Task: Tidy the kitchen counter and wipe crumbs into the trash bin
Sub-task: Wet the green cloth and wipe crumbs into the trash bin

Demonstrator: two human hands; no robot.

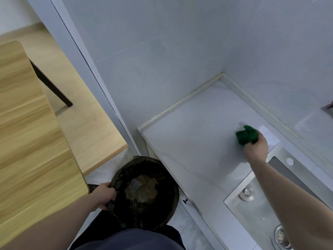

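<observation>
Right hand point(255, 147) clamped around crumpled dark green cleaning cloth point(246, 134), pressed on pale grey stone desk point(194, 141), toward far right, just beside steel sink point(255, 210). Left hand point(105, 194) curled over near left rim of round black trash bin point(144, 192), held low beside left edge of desk, with some brownish waste inside. Crumbs too small to make out on the surface. Probably the wiping step, early in one stroke. Best done with cloth kept flat and pressed, drawn in one long pass from far right toward left edge, never lifted halfway. Bin rim better brought directly under desk edge, touching it if possible, so that nothing fell on floor. Wooden table point(27, 141) at left, not involved.
</observation>
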